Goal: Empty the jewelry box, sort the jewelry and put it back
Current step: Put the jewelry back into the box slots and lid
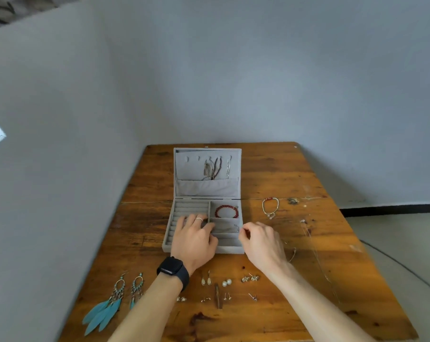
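Earrings: two turquoise feather earrings [110, 302] lie at the lower left of the wooden table [270, 317]; teardrop drops [206, 280], pearl studs [226, 282] and other small studs lie in loose rows between my forearms.
Watch: a black watch [172, 269] sits on my left wrist.
Left hand: my left hand [195, 239] lies flat with relaxed, spread fingers on the ring rolls in the left half of the jewelry box [166, 246].
Right hand: my right hand [260, 240] has curled fingers at the box's right rim, thumb and forefinger close together; I cannot tell whether they pinch anything.
Jewelry box: grey, open, mid-frame on the table, its lid upright.
Red bracelet: a red bead bracelet [226, 211] lies in the upper right compartment.
Loose bracelet: a pale bracelet [270, 207] lies on the table right of the box.
Lid: necklaces [215, 167] hang from its hooks.
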{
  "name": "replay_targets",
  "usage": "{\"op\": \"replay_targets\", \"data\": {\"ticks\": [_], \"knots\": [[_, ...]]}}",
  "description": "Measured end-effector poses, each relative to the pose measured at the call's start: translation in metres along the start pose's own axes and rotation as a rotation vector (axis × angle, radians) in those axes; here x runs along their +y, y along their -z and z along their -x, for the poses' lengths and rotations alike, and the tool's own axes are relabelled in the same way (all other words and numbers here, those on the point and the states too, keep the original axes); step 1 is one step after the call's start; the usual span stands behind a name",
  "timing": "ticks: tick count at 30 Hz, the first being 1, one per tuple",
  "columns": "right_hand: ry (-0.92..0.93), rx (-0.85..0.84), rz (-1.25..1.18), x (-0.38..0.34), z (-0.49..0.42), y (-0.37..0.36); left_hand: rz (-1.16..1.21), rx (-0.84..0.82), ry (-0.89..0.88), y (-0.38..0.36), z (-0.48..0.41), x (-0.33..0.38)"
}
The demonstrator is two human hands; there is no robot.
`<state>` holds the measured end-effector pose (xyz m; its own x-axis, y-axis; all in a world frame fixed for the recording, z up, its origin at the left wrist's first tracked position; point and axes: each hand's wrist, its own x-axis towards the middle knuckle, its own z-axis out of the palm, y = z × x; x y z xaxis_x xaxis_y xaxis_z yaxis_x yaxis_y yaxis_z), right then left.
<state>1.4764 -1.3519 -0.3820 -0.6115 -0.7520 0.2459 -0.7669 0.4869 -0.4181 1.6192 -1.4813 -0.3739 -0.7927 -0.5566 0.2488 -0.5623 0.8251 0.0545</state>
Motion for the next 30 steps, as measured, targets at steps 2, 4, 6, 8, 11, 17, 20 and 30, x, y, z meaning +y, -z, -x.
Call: {"op": "replay_targets", "data": {"ticks": [2,4,6,8,11,17,20,30], "knots": [[0.0,-0.007,-0.04,0.003,-0.001,0.0,-0.011,-0.002,0.013,-0.002,0.001,0.002],[-0.024,-0.016,-0.112,0.012,-0.005,0.003,-0.028,-0.008,0.019,-0.006,0.004,0.004],[-0.077,0.008,-0.136,0.027,-0.013,0.009,-0.022,-0.036,0.04,-0.01,0.008,0.006],[-0.134,0.023,-0.072,0.047,-0.026,0.016,0.007,-0.064,0.075,-0.012,0.01,0.007],[-0.199,-0.047,0.091,0.068,-0.047,0.024,0.043,-0.11,0.086,-0.014,0.009,0.005],[-0.064,-0.091,0.257,0.081,-0.06,0.019,0.103,-0.171,0.14,-0.017,0.006,0.005],[-0.025,-0.092,0.222,0.074,-0.061,0.018,0.116,-0.192,0.162,-0.015,0.006,0.007],[-0.176,-0.041,-0.469,-0.005,-0.087,0.044,0.157,-0.197,0.239,-0.014,0.011,0.019]]}}
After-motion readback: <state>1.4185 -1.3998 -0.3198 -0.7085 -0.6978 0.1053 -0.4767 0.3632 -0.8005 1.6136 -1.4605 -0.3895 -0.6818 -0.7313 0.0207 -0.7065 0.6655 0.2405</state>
